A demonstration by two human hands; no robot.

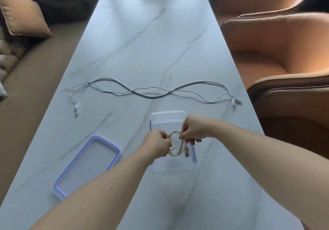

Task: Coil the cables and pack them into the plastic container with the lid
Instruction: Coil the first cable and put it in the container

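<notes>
Head view: left hand, right hand pinch coiled cable; marble table (orange chairs beside).

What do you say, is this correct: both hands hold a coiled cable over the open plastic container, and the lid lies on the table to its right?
Not quite. The head view shows the lid on the table to the left of the plastic container, not to its right. The rest holds: the left hand and the right hand hold the coiled cable over it.
</notes>
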